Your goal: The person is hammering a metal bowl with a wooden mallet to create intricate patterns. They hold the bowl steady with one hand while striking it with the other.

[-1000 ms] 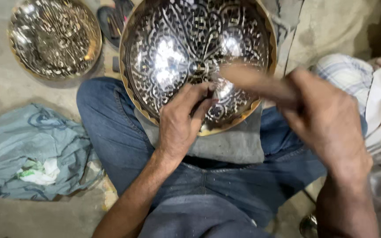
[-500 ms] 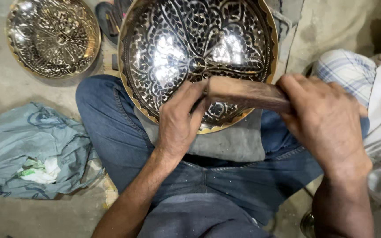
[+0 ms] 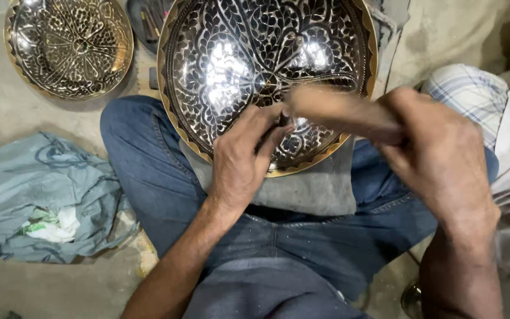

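A large round metal bowl [image 3: 231, 53] with a black and silver leaf pattern and a gold rim leans on my lap, over a grey cloth [image 3: 314, 189]. My left hand [image 3: 240, 162] rests on its lower part and pinches a thin dark chisel [image 3: 280, 121] against the surface. My right hand [image 3: 438, 153] grips a wooden mallet [image 3: 337, 109], blurred, with its head just above the chisel's top.
A second patterned metal dish [image 3: 69, 44] lies on the floor at the upper left. A crumpled grey-blue bag [image 3: 42, 195] sits at the left. Small tools [image 3: 149, 23] lie between the two dishes. A person in checked cloth [image 3: 473, 88] sits at the right.
The mallet in my right hand has swung up and down over the chisel and is raised slightly again. My left hand keeps the chisel at nearly the same spot.
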Demonstrator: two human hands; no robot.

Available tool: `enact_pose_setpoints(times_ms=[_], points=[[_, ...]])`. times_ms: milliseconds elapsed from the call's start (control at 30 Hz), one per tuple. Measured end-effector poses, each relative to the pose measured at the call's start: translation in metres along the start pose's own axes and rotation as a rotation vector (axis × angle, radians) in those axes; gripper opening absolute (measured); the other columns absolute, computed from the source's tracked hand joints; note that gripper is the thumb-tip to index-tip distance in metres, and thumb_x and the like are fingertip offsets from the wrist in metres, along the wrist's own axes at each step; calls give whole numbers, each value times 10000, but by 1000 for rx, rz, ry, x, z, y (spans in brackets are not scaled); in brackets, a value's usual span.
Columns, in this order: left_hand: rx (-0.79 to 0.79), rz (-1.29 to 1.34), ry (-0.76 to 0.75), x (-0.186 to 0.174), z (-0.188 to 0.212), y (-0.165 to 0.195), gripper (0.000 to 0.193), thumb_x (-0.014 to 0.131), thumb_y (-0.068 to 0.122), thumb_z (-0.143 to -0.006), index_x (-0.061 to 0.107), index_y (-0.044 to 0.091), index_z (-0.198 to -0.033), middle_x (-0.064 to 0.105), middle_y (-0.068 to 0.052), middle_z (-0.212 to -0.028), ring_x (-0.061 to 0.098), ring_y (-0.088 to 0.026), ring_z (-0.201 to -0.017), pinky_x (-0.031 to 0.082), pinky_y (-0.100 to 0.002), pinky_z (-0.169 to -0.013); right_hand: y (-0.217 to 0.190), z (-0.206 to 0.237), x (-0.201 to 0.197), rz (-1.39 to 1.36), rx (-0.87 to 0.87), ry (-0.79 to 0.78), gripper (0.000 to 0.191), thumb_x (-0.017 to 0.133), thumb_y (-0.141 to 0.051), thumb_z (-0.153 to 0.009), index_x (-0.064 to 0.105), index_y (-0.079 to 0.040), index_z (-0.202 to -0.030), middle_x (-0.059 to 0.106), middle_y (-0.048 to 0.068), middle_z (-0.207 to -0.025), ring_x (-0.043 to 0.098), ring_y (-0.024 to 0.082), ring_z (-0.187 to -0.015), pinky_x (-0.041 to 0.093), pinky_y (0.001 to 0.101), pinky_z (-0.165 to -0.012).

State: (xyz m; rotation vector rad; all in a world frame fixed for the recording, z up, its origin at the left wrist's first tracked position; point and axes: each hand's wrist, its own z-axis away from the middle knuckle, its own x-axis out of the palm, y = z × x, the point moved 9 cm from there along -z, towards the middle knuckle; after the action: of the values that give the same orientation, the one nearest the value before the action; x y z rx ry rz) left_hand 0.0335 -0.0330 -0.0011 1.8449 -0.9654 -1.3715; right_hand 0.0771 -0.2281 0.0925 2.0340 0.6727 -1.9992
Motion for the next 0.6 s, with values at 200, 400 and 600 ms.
enact_pose_setpoints(times_ms=[200, 400, 600], points=[[82, -1, 31, -4, -1, 8, 245, 668, 159, -1041, 649, 140, -1284, 699, -17, -1046, 725, -123, -897, 661, -255, -769, -19, 4, -6, 273, -193, 88, 400, 820, -135, -704, 584, -74, -1021, 716, 93, -843, 733, 270, -802, 570, 417, -712], [50, 41, 12, -8, -2, 10, 286, 701, 126, -1000, 655, 90, -1281, 697, -41, -1023, 729, -155, -880, 644, -296, -744, 0, 8, 9, 259, -127, 24, 393, 817, -156, -716, 565, -75, -1006, 694, 88, -833, 724, 274, -774, 580, 438, -721], [79, 54, 13, -12, -3, 14, 277, 693, 87, -1014, 644, 91, -1287, 702, -53, -1074, 737, -175, -923, 644, -323, -769, 4, 9, 7, 143, -60, 14, 341, 815, -165, -794, 586, -49, -1018, 673, 98, -819, 694, 277, -734, 563, 411, -648]])
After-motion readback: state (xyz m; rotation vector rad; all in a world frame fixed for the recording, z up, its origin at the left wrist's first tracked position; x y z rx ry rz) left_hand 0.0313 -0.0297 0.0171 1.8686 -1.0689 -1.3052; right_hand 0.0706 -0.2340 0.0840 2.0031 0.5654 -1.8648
